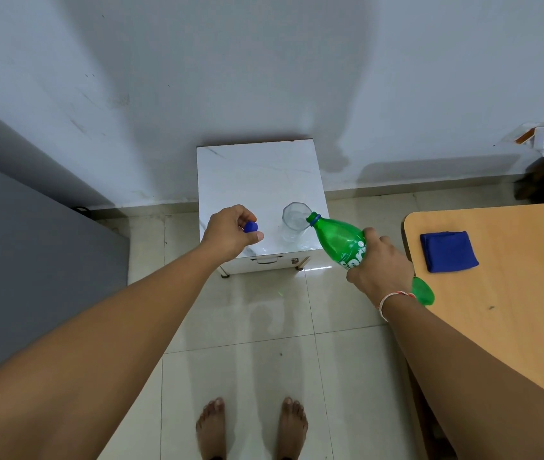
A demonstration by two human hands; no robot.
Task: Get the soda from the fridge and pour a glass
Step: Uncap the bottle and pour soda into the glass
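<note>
A green soda bottle [338, 239] is tilted steeply, its uncapped mouth resting at the rim of a clear glass [294, 224]. My right hand [382, 265] grips the bottle around its label. The glass stands upright near the front right of a small white marble-topped cabinet [254, 174]. My left hand [230, 232] hovers over the cabinet's front left, pinching the blue bottle cap [250, 227] between its fingers. I cannot tell how much liquid is in the glass.
A wooden table [509, 293] with a folded blue cloth [448, 251] stands at the right. A grey fridge side [31, 254] fills the left. The white wall is behind the cabinet. My bare feet [252, 426] stand on the tiled floor.
</note>
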